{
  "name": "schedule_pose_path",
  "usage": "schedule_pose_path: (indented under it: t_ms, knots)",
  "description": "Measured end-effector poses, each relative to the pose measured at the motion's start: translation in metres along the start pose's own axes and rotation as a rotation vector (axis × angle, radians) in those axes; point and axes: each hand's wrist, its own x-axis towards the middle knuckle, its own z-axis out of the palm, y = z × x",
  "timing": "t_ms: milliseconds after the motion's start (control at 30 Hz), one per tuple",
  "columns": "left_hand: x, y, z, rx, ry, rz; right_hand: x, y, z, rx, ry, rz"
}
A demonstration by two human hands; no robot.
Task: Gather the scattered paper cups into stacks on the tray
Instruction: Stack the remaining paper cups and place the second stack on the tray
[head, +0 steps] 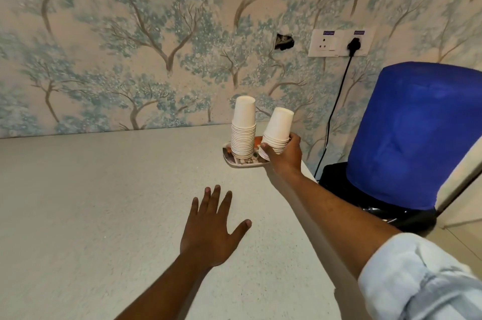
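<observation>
A small patterned tray (230, 158) sits at the far right of the pale counter, near the wall. On its left side stands a tall upright stack of upside-down white paper cups (243, 128). My right hand (283, 154) grips the base of a second, shorter stack of white cups (278, 128), which leans to the right over the tray's right side. Whether this stack touches the tray is hidden by my fingers. My left hand (211, 228) hovers flat over the counter with its fingers spread, holding nothing.
The counter (104, 202) ends just right of the tray. Beyond that edge stands a blue water bottle on a black dispenser (412, 134). A wall socket with a black plug and cord (341, 42) is above it. The wallpapered wall runs behind.
</observation>
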Motion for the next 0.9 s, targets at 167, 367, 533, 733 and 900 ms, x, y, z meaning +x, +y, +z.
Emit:
schedule_pose_path:
  t_ms: [167, 367, 533, 733, 900]
  knots:
    - [-0.001, -0.001, 0.001, -0.016, 0.007, -0.002, 0.016, 0.008, 0.012, -0.102, -0.007, -0.034]
    - [0.000, -0.001, 0.001, -0.025, 0.009, -0.006, 0.022, 0.023, 0.023, -0.308, -0.055, -0.092]
    - [0.000, 0.000, 0.001, -0.028, 0.016, -0.012, 0.028, 0.030, 0.027, -0.476, -0.018, -0.081]
    - [-0.001, 0.000, 0.000, -0.027, 0.018, -0.015, 0.036, 0.029, 0.022, -0.487, -0.095, -0.041]
    - [0.000, 0.000, 0.002, -0.029, 0.017, -0.024, 0.034, 0.022, 0.019, -0.446, -0.124, -0.021]
